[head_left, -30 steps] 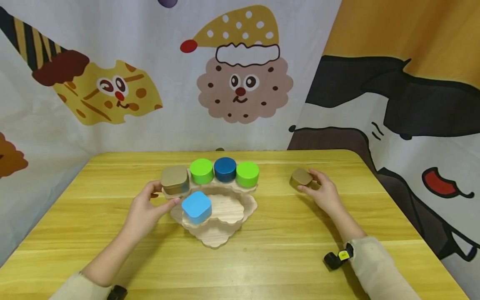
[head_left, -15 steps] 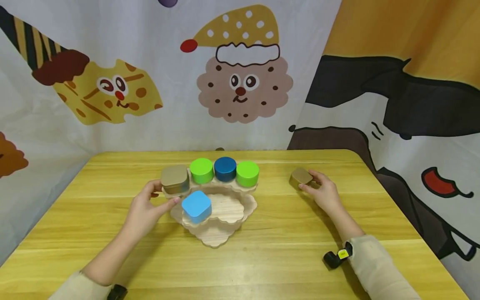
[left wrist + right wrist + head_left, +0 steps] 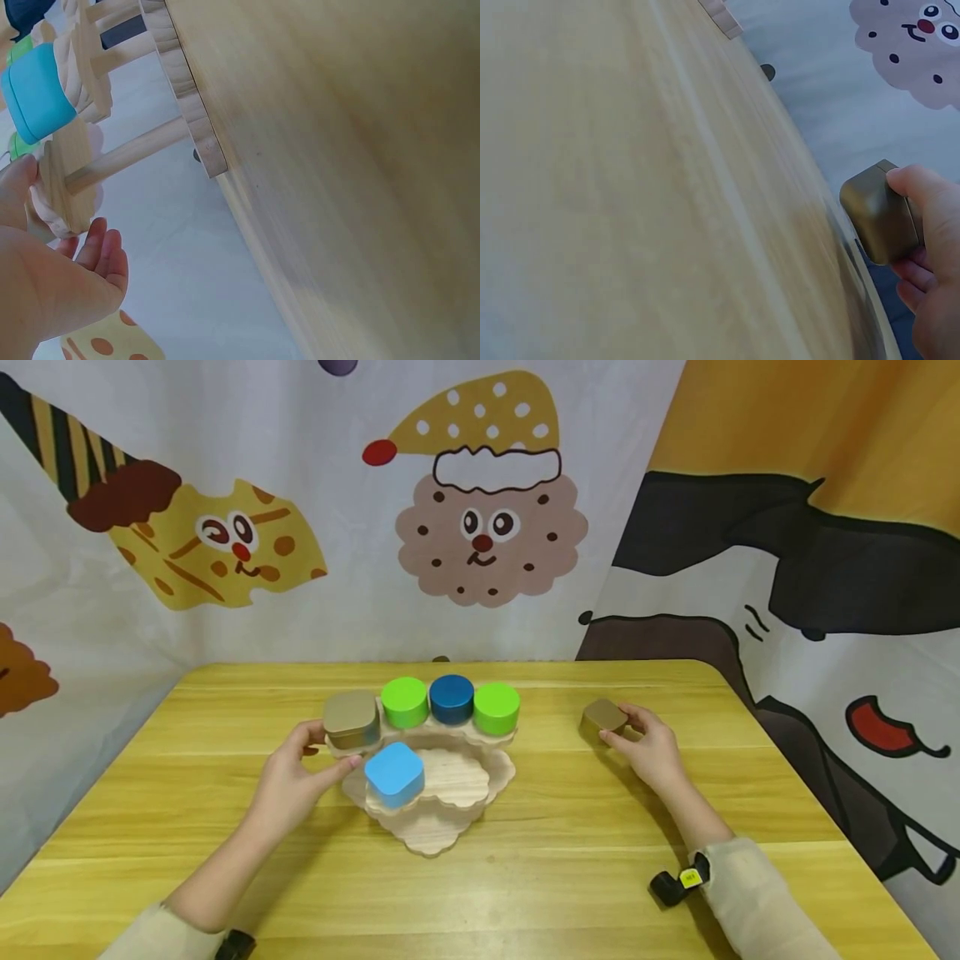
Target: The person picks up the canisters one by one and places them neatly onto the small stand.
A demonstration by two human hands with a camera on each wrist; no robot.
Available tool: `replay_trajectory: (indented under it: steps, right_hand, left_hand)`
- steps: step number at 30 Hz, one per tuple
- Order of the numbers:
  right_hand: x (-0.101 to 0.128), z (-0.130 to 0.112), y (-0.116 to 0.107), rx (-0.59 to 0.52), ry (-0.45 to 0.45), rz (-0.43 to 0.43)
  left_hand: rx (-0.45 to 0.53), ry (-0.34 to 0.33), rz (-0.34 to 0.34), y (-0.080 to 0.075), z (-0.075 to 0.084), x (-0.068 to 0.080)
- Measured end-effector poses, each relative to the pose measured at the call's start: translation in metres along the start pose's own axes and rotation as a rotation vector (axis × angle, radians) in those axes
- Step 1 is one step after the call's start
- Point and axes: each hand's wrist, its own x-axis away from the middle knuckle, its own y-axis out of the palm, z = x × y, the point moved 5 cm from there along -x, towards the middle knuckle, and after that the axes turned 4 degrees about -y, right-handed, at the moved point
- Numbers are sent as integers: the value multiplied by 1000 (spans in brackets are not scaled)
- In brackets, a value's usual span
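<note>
My left hand (image 3: 288, 777) grips the left edge of a tiered wooden stand (image 3: 431, 835). In the left wrist view its thumb lies against the scalloped upper shelf (image 3: 64, 176), and its fingers curl at the far side. Close to that hand, a gold rounded-square block (image 3: 351, 720) sits at the shelf's left end. A light blue rounded-square block (image 3: 394, 774) stands on the lower shelf. Off to the right, my right hand (image 3: 651, 750) pinches a second gold rounded-square block (image 3: 602, 717) between thumb and fingers. Whether this block touches the table I cannot tell.
Along the upper shelf stand a green round block (image 3: 405, 702), a dark blue one (image 3: 452, 699) and another green one (image 3: 497, 709). Everything is on a wooden table (image 3: 525, 893). A printed cartoon curtain (image 3: 330, 635) hangs behind its far edge.
</note>
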Motion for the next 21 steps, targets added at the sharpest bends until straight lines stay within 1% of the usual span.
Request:
replay_trajectory:
  steps: [9, 21]
  right_hand:
    - [7, -10, -5, -29, -35, 54]
    - [19, -33, -8, -66, -112, 103]
  left_hand:
    - [1, -12, -5, 0, 0, 0]
    - [-1, -6, -2, 0, 1, 0]
